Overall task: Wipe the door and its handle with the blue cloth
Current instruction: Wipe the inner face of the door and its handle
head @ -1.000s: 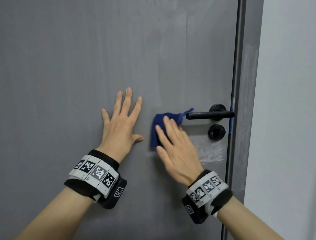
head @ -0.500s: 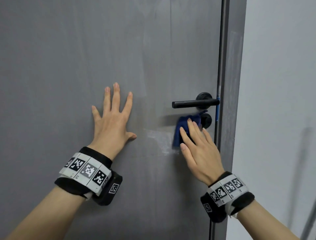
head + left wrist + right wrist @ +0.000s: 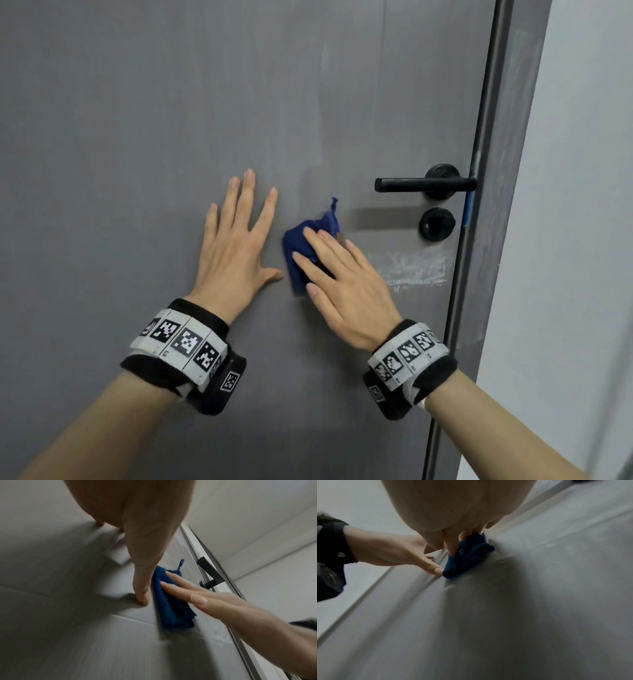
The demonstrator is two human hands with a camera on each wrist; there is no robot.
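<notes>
A bunched blue cloth [image 3: 310, 251] is being pressed flat against the grey door [image 3: 171, 102] by the straight-fingered right hand [image 3: 342, 287], beside the splayed, empty left hand [image 3: 236, 246], with the black lever handle [image 3: 421, 184] further right.

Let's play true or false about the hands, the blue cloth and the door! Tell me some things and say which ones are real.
1. The right hand presses the blue cloth flat against the door. True.
2. The left hand is gripping the door handle. False: it rests flat on the door, fingers spread, left of the cloth.
3. The cloth is wrapped around the handle. False: it is on the door panel, below and left of the handle, not touching it.
4. The handle is black and level. True.
5. A whitish smear shows on the door below the round lock knob. True.
</notes>
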